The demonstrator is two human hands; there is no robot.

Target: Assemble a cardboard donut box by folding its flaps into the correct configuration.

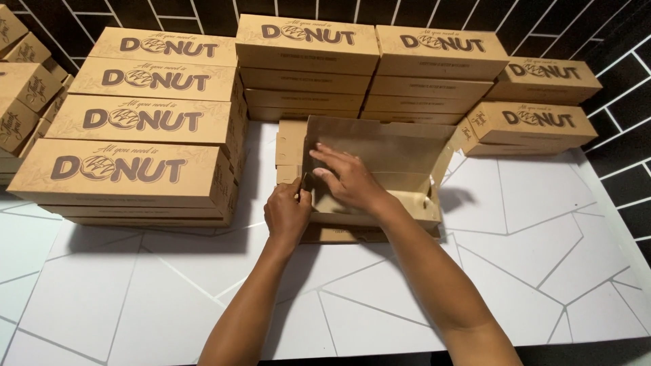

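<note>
White table [542, 271] (black tiled wall behind), left hand [287, 213] grip pinching open box [380, 159], right hand [346, 177] flat.

- This is looking like the packing area of a bakery or pastry shop, not a home.
- Stacks of long, flat brown cardboard boxes [129, 125] with printed lids are piling up along the back and left, all of one kind and closed.
- More such stacks [369, 68] are standing against a black tiled wall [614, 41] with pale grout lines.
- A white tabletop [542, 271] with thin grey angular lines is carrying everything.
- One half-folded box [400, 163] is lying open among the stacks, with two bare hands working on it.
</note>
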